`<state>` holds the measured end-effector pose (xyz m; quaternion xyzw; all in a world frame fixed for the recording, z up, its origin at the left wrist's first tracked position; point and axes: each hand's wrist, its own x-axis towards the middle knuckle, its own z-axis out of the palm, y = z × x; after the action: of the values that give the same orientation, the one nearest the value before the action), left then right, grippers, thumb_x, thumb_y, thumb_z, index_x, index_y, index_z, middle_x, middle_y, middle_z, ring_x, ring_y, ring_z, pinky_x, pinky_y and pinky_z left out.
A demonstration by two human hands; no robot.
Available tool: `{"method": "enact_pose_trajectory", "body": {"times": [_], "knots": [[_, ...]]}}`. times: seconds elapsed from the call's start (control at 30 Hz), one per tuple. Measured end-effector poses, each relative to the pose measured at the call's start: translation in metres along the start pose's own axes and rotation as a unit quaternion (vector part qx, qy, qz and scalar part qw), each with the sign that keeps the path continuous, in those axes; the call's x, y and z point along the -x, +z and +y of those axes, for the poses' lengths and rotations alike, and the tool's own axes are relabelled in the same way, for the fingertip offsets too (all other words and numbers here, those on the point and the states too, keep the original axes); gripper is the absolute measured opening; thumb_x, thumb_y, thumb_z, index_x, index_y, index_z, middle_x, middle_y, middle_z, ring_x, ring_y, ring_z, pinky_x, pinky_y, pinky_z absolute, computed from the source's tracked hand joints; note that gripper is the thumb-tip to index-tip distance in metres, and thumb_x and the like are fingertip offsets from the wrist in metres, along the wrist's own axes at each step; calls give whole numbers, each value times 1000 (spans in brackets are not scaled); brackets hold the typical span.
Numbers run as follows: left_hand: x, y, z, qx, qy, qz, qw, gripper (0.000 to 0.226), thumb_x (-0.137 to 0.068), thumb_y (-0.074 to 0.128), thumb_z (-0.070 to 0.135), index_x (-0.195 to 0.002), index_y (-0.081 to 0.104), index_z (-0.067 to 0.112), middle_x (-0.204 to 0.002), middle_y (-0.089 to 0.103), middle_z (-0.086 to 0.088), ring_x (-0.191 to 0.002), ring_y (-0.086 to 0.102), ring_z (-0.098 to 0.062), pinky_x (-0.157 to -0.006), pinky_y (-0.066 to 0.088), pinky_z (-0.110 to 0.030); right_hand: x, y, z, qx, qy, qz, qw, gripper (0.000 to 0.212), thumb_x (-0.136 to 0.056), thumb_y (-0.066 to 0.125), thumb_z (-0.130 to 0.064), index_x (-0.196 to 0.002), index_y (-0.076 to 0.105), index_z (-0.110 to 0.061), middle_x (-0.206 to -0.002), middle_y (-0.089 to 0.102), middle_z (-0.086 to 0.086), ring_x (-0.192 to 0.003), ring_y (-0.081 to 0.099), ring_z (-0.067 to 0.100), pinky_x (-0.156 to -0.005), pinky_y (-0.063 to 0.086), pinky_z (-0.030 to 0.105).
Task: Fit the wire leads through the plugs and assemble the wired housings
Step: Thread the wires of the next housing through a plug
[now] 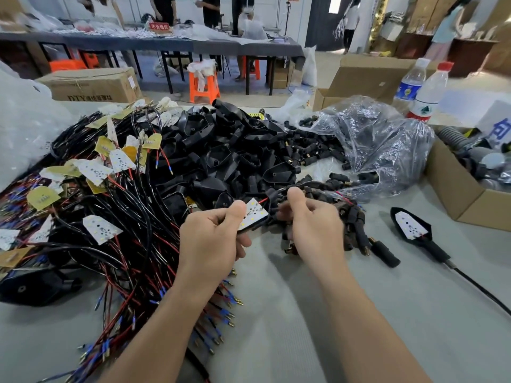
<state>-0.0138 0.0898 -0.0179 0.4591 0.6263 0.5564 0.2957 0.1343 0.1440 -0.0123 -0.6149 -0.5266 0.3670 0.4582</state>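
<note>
- The left hand (215,239) sits at the centre of the frame with its fingers curled, and its thumb pinches a small white light board (253,214) by the near edge.
- The right hand (315,225) is just beside it, thumb up. Its fingers seem to be closed on a black plug (272,199), though the clutter behind blurs the grip.
- A red lead (263,200) runs from the light board to the plug, so the two hands are close together but not touching.
- A tangled pile of wire leads (132,217), red and black with more white and yellow boards on them, fills the left of the frame.
- Black housings (226,150) are heaped in the middle, above the hands.
- Loose plugs (318,150) spill from a clear plastic bag (387,139) at the upper right.
- One finished housing (412,228), with a board set inside and a cable trailing from it, lies on the grey counter (276,299) right of the hands.
- A cardboard box (456,189) stands at the right edge, with two bottles (425,89) behind it.
</note>
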Motion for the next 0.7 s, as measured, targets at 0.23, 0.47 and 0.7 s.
{"method": "enact_pose_trajectory", "body": {"times": [0.23, 0.47, 0.7], "knots": [[-1, 8, -6, 10, -14, -145, 989, 20, -98, 67, 26, -84, 79, 22, -70, 75, -5, -57, 69, -16, -54, 56, -29, -3, 2, -1, -177, 22, -98, 979, 30, -99, 55, -22, -81, 80, -22, -71, 72, -3, -66, 62, 17, -63, 48, 37], [-3, 8, -10, 71, -103, -265, 956, 9, -98, 65, 6, -102, 71, 12, -82, 78, -13, -72, 77, -28, -59, 61, -31, -4, -7, -5, -209, -1, -222, 952, 31, -105, 46, -10, -103, 76, -17, -94, 78, 10, -84, 65, 16, -79, 58, 35], [13, 24, -10, -5, -45, -168, 985, 19, -99, 59, 39, -84, 67, 29, -64, 73, 1, -54, 73, -20, -47, 56, -27, 2, -2, -5, -184, 19, -253, 949, 28, -100, 50, -9, -94, 77, -13, -89, 77, 8, -81, 70, 14, -75, 57, 30]]}}
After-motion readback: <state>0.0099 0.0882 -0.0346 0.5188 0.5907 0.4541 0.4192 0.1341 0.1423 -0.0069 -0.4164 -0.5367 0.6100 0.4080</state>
